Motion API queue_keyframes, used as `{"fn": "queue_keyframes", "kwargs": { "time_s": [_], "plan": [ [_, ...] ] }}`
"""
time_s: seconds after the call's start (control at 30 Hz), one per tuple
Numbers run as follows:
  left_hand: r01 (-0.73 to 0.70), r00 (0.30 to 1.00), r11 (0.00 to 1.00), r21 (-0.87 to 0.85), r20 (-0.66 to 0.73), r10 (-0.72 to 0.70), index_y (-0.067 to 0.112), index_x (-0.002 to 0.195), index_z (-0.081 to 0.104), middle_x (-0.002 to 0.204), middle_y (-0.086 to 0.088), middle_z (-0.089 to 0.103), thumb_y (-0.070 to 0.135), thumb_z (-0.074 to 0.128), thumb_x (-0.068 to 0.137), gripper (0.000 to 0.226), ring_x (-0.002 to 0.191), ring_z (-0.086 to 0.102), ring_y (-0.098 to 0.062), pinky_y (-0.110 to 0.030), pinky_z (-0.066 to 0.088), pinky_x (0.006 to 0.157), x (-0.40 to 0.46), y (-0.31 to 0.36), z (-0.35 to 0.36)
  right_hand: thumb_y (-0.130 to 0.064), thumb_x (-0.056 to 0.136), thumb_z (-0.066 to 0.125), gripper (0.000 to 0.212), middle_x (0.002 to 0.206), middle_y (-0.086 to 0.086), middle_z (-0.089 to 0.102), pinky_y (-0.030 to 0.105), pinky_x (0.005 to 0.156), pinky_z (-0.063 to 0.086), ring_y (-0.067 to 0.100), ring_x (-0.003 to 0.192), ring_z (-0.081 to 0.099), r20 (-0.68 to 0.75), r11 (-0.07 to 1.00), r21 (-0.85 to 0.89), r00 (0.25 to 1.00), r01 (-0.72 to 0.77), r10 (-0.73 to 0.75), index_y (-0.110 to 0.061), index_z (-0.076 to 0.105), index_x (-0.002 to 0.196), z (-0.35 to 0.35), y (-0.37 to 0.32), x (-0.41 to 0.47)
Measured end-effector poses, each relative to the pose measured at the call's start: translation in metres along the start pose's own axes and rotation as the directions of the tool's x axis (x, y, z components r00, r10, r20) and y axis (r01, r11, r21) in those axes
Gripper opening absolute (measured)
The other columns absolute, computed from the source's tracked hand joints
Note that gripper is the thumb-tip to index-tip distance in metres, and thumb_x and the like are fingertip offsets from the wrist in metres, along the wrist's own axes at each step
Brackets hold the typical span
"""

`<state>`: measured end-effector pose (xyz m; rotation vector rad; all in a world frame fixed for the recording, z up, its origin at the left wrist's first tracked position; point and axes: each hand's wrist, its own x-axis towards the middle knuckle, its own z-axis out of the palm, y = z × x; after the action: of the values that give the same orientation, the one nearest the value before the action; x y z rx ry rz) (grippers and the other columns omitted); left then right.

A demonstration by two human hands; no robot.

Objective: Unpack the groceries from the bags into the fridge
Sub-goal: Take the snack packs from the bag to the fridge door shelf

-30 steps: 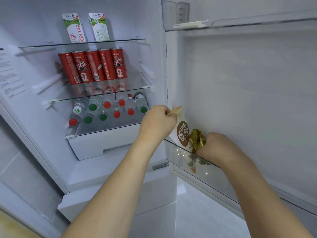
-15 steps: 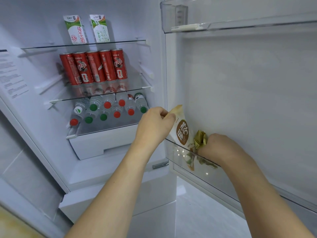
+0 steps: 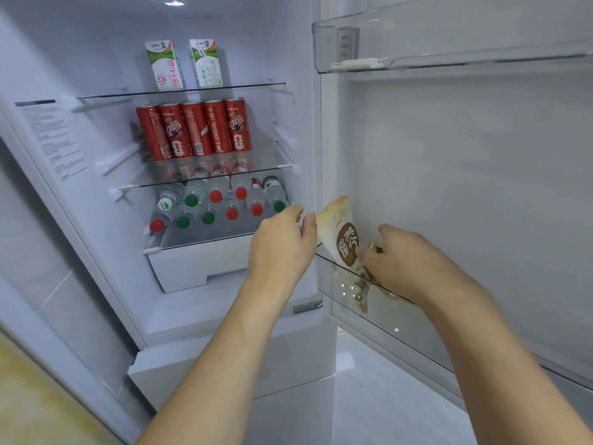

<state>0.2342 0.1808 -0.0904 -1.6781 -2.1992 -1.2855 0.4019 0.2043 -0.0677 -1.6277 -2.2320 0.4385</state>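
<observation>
A cream-coloured, crinkly snack pouch [image 3: 340, 234] with a brown round label stands tilted in the clear plastic door bin [image 3: 401, 319] of the open fridge, its pointed top corner leaning toward the fridge's inner compartment. Just beside the pouch, on the side away from the compartment, a shiny gold foil packet [image 3: 376, 248] shows only as a crumpled scrap past the fingers.

The left hand [image 3: 282, 248] hovers at the pouch's upper edge; its fingers are curled, the fingertips [image 3: 309, 218] close to the pouch's top corner, but whether they touch it cannot be told (the grip looks loosened rather than clamped). The right hand [image 3: 407, 261] reaches down into the door bin on the other side of the pouch, its fingers bent over the gold packet and against the pouch's lower face; whether that grip truly closes on the packet cannot be told, since the fingertips are hidden.

Left of the pouch, inside the fridge, three glass shelves carry smooth, hard-edged goods: two white-and-green milk cartons [image 3: 165, 64] upright on the top one, five slim red cans [image 3: 195, 128] in a row below, and clear water bottles [image 3: 221, 200] with red and green caps lying on their sides above a white drawer [image 3: 199, 264]. Above the pouch hangs a second clear door bin [image 3: 417, 49] holding a flat white piece.
</observation>
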Motion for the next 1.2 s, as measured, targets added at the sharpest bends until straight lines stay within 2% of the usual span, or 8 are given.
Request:
{"fn": "queue_keyframes", "kwargs": {
  "time_s": [0.07, 0.2, 0.3, 0.47, 0.73, 0.83, 0.97, 1.2],
  "plan": [
    [-0.022, 0.999, 1.000, -0.006, -0.045, 0.022, 0.016, 0.110, 0.068, 0.100, -0.001, 0.073, 0.039, 0.043, 0.101, 0.035, 0.093, 0.065, -0.022, -0.031, 0.048, 0.071, -0.007, -0.005, -0.008, -0.038, 0.096, 0.046, 0.026, 0.098, 0.003, 0.053, 0.031, 0.066, 0.034, 0.028, 0.094, 0.052, -0.003, 0.995, 0.020, 0.995, 0.100, -0.100, -0.011, 0.047, 0.099, 0.000, -0.010, -0.004],
    [-0.011, 0.994, 0.999, 0.035, -0.109, 0.015, 0.017, 0.084, 0.057, 0.064, 0.004, 0.055, 0.034, 0.037, 0.104, 0.034, 0.065, 0.053, -0.021, -0.035, 0.031, 0.056, -0.020, -0.014, -0.032, -0.037, 0.100, 0.041, 0.034, 0.131, 0.007, 0.050, 0.031, 0.090, 0.034, 0.029, 0.123, 0.045, 0.023, 0.960, 0.038, 0.961, 0.276, -0.277, -0.010, 0.049, 0.120, 0.010, -0.027, -0.005],
    [0.007, 0.992, 0.992, 0.125, -0.127, 0.009, 0.013, 0.097, 0.063, 0.086, -0.002, 0.067, 0.032, 0.035, 0.105, 0.035, 0.085, 0.060, -0.027, -0.036, 0.040, 0.066, -0.030, -0.029, -0.051, -0.035, 0.103, 0.036, 0.053, 0.159, 0.009, 0.024, 0.031, 0.116, 0.017, 0.023, 0.147, 0.020, 0.031, 0.927, 0.051, 0.927, 0.371, -0.373, -0.008, 0.032, 0.148, 0.018, -0.046, -0.011],
    [0.062, 0.991, 0.935, 0.350, -0.130, -0.017, 0.012, 0.103, 0.058, 0.098, -0.001, 0.064, 0.034, 0.031, 0.105, 0.035, 0.088, 0.060, -0.024, -0.029, 0.030, 0.064, -0.052, -0.067, -0.089, -0.035, 0.105, 0.030, 0.057, 0.164, 0.005, 0.004, 0.027, 0.118, 0.001, 0.016, 0.150, 0.002, 0.044, 0.861, 0.046, 0.860, 0.506, -0.508, -0.010, 0.016, 0.155, 0.036, -0.089, -0.025],
    [0.249, 0.968, 0.815, 0.523, -0.099, -0.232, 0.012, 0.134, 0.051, 0.135, -0.005, 0.057, 0.037, 0.030, 0.104, 0.044, 0.119, 0.055, -0.024, -0.036, 0.045, 0.088, -0.082, -0.125, -0.152, -0.035, 0.106, 0.023, 0.058, 0.163, 0.004, -0.010, 0.031, 0.119, -0.006, 0.017, 0.150, -0.010, 0.255, 0.807, 0.055, 0.773, 0.589, -0.581, -0.012, 0.004, 0.156, 0.086, -0.154, -0.034],
    [0.305, 0.950, 0.776, 0.552, -0.124, -0.285, 0.011, 0.129, 0.053, 0.129, -0.007, 0.059, 0.038, 0.028, 0.104, 0.045, 0.114, 0.056, -0.024, -0.036, 0.046, 0.086, -0.093, -0.140, -0.170, -0.036, 0.106, 0.022, 0.059, 0.163, 0.004, -0.011, 0.032, 0.119, -0.006, 0.017, 0.150, -0.012, 0.318, 0.772, 0.061, 0.721, 0.633, -0.616, -0.011, 0.002, 0.156, 0.102, -0.176, -0.038],
    [0.369, 0.928, 0.726, 0.580, -0.183, -0.326, 0.009, 0.142, 0.046, 0.143, -0.008, 0.051, 0.036, 0.029, 0.105, 0.048, 0.130, 0.049, -0.023, -0.034, 0.041, 0.101, -0.105, -0.151, -0.191, -0.037, 0.106, 0.021, 0.061, 0.163, 0.005, -0.014, 0.035, 0.122, -0.005, 0.020, 0.150, -0.013, 0.384, 0.708, 0.043, 0.642, 0.705, -0.663, -0.010, -0.002, 0.155, 0.121, -0.205, -0.034],
    [0.516, 0.850, 0.589, 0.621, -0.286, -0.443, 0.012, 0.142, 0.045, 0.143, -0.006, 0.050, 0.035, 0.028, 0.105, 0.047, 0.128, 0.049, -0.022, -0.035, 0.041, 0.099, -0.125, -0.159, -0.214, -0.041, 0.105, 0.019, 0.064, 0.162, 0.008, -0.016, 0.038, 0.120, -0.006, 0.022, 0.149, -0.015, 0.471, 0.579, 0.069, 0.485, 0.812, -0.737, -0.009, -0.005, 0.155, 0.144, -0.240, -0.034]
  ]
}}
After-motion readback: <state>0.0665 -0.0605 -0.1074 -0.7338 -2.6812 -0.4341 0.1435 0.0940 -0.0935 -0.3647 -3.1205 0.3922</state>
